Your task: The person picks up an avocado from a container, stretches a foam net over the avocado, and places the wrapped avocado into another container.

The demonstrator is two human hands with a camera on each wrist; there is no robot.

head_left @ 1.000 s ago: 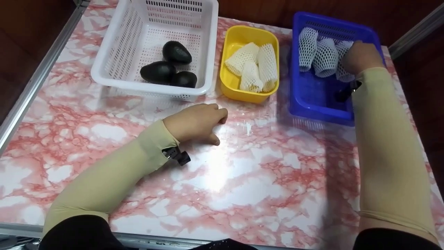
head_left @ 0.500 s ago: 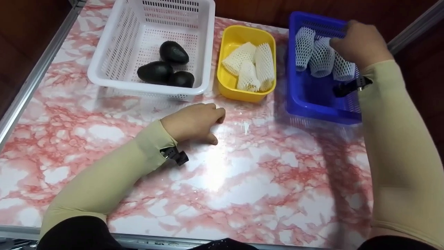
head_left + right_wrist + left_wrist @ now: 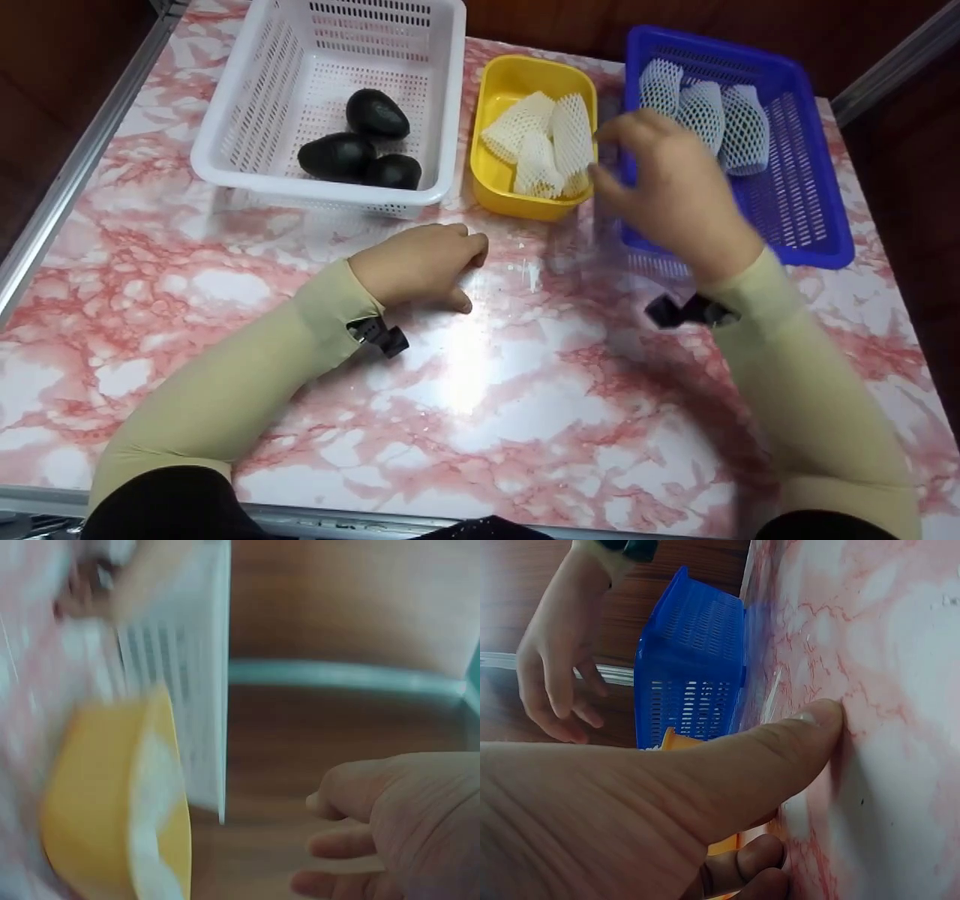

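Note:
My right hand [image 3: 679, 187] hangs in the air over the left side of the blue basket [image 3: 829, 217], fingers spread and holding nothing. Its fingertips are close to the yellow bin [image 3: 517, 206], where several white foam net sleeves [image 3: 574, 142] lie. Three pieces in white foam nets [image 3: 745, 131] lie in a row in the blue basket, partly behind the hand. On the table rests my left hand [image 3: 420, 266], loosely bent and empty; in the left wrist view its thumb [image 3: 780, 757] touches the tabletop. Three dark avocados [image 3: 379, 114] sit in the white basket [image 3: 319, 191].
Beneath everything is a red-and-white marbled table [image 3: 525, 420]. A brown wood panel [image 3: 547, 26] rises behind the containers, which stand side by side along the back. Metal edging [image 3: 82, 180] runs down the left side.
My right hand has lifted out of the blue basket and swung left toward the yellow bin, uncovering the rightmost netted piece. The left hand has stayed in place.

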